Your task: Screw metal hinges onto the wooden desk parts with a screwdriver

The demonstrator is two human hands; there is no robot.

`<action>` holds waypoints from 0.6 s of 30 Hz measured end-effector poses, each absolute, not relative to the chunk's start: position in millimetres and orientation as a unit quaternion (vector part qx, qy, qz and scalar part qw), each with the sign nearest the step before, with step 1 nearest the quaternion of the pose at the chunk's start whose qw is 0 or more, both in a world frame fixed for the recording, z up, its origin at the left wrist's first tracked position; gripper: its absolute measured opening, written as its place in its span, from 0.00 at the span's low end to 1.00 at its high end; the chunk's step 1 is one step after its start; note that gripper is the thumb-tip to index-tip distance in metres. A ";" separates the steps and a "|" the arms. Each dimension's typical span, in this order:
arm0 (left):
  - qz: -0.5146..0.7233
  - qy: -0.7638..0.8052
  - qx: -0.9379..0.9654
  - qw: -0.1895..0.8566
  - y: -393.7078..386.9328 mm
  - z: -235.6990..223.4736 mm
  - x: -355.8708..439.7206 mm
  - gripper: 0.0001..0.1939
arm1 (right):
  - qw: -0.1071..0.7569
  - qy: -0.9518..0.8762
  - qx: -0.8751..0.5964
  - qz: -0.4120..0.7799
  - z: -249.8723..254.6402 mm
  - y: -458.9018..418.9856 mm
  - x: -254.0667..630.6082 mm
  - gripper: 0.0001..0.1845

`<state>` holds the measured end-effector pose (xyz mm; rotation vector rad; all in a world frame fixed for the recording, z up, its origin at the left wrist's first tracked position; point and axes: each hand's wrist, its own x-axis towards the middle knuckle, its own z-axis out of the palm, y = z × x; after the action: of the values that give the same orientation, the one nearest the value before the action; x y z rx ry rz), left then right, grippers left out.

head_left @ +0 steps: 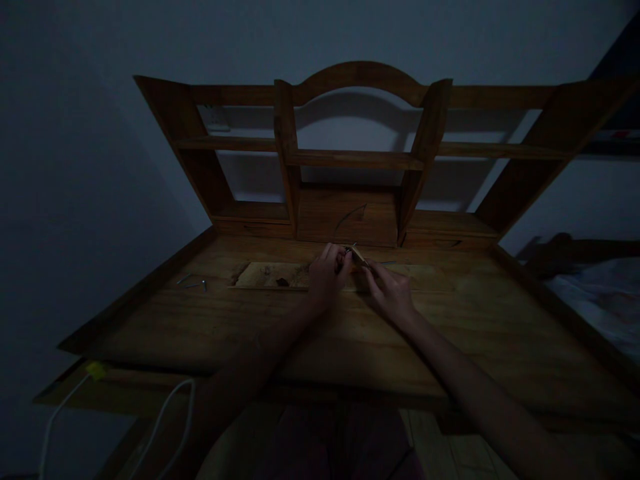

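Both hands meet above the middle of the desk, fingers closed around one small flat piece [358, 256] with a pale edge. Its kind is hard to make out in the dim light. My left hand [326, 272] pinches its left end, where something thin and dark shows between the fingertips. The right end is pinched between thumb and fingers of my right hand [391, 291]. Beneath them lies a long pale strip [255, 275], its left end ragged and dark. A small dark flake [283, 282] and dark crumbs rest on it.
Thin metal pieces [193, 285] lie at the left of the wooden desk [200, 327]. A wooden shelf unit [350, 159] stands along the back. At the lower left, a white cable [167, 407] hangs near a yellow item [97, 370] at the desk's front edge.
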<state>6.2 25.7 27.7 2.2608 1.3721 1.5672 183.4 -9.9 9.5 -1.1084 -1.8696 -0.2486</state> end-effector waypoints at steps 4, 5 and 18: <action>0.491 0.441 0.752 0.022 25.2 29.5 4.4 0.13 | 0.462 -0.759 -0.448 -0.102 9.8 -10.2 182.4 0.15; 0.487 0.439 0.755 0.021 25.5 29.3 4.0 0.14 | 0.461 -0.760 -0.448 -0.101 10.2 -10.5 182.0 0.14; 0.499 0.439 0.746 0.042 25.2 27.9 2.7 0.17 | 0.459 -0.760 -0.450 -0.097 11.0 -11.3 181.2 0.14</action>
<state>2.7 25.2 27.9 2.2831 1.3437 1.5256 181.2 -11.3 11.0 -1.1078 -1.8725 -0.2384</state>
